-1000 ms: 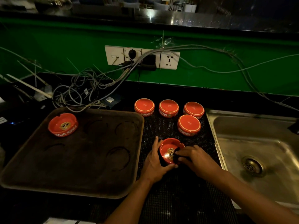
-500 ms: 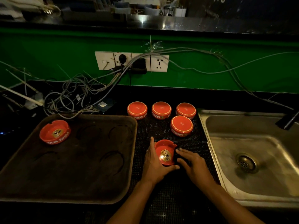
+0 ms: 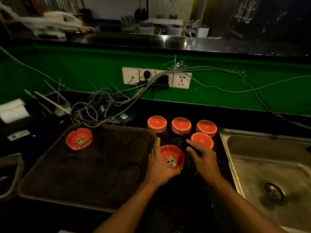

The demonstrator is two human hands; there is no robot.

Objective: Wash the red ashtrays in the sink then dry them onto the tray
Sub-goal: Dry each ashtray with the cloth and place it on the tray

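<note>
My left hand (image 3: 160, 167) grips an upright red ashtray (image 3: 173, 158) on the black mat, just right of the brown tray (image 3: 94, 169). My right hand (image 3: 204, 159) hovers open beside that ashtray, fingers spread, holding nothing. Another upright red ashtray (image 3: 79, 139) sits in the tray's far left corner. Several red ashtrays stand upside down on the mat behind my hands; the nearest one (image 3: 202, 140) is just beyond my right fingers. The steel sink (image 3: 272, 167) lies to the right.
A tangle of cables (image 3: 101, 108) lies behind the tray under a wall socket strip (image 3: 156, 78). A white paper roll (image 3: 12, 111) sits at the far left. A grey container edge (image 3: 11, 175) shows left of the tray. The sink drain (image 3: 273, 191) is bare.
My right hand has lifted off the ashtray's inside and drawn away to the right with fingers spread. My left hand keeps hold of the ashtray. The camera has tilted up.
</note>
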